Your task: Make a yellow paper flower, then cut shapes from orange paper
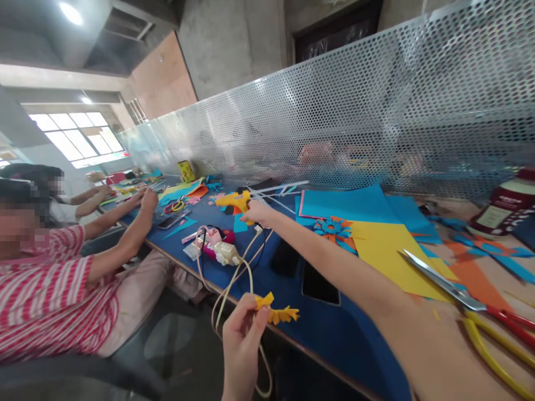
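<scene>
Pinching a probably light, crushable paper flower [277, 313] by its base in left hand [241, 341], off desk's [359, 334] near edge. Clasping rigid glue gun [234, 200] in right hand [258, 212].

A perforated metal screen [376, 100] backs the blue table [346, 334].

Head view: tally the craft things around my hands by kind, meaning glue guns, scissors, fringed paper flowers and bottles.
Glue gun: 1, in the right hand
Scissors: 1
Fringed paper flowers: 2, the yellow flower in the left hand and the blue-and-orange flower lying on coloured paper
Brown bottle: 1
Total: 5
</scene>
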Demonstrator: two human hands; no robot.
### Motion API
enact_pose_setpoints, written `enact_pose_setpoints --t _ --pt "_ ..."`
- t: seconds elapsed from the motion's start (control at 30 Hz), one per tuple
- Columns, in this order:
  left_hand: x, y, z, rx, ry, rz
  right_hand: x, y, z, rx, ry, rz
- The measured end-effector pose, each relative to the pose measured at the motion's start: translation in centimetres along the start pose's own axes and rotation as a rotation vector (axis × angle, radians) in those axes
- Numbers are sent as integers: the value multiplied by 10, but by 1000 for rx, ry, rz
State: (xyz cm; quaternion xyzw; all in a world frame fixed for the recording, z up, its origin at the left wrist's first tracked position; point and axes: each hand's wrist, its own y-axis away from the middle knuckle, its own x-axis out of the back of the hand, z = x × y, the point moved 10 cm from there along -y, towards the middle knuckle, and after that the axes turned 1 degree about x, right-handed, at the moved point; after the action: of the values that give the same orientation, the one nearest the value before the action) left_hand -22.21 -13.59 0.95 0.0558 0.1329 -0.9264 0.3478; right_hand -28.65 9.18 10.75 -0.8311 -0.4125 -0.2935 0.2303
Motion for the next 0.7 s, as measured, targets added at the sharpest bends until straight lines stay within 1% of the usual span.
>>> enact_pose_setpoints --t 0.07,0.1,0.13,0.17,0.2,0.23,0.3,0.37,0.43,0.5,0.57,0.6,0.7 --pt "-5 -1 6 -32 -16 -18 25 22 -15 49 -137 -10" --pt "-7 -1 8 -40 -24 -23 40 37 -24 76 -345 1" --pt "-8 -1 9 -41 -29 -22 54 55 -32 102 -508 -1" --pt "-9 -1 8 -37 -27 -15 68 75 -38 116 -597 7" --pt "-10 -1 6 -28 -18 -10 80 95 -42 118 -642 23" --pt "-11 0 3 -13 -2 -6 93 117 -40 83 -659 75" --pt "-14 1 -5 25 49 -7 109 159 -37 33 -667 130" --pt "-21 2 -12 75 97 -28 114 199 -29 -29 -653 136" --pt "-28 3 -16 128 135 -45 117 234 -16 -108 -624 168" --pt "-37 5 -19 177 178 -59 122 266 2 -188 -588 253" --pt "-48 6 -19 208 220 -81 123 295 19 -267 -535 311" --pt "-53 7 -19 216 231 -99 120 307 28 -306 -499 307" --pt "-69 11 -17 221 231 -159 103 340 52 -416 -348 206"
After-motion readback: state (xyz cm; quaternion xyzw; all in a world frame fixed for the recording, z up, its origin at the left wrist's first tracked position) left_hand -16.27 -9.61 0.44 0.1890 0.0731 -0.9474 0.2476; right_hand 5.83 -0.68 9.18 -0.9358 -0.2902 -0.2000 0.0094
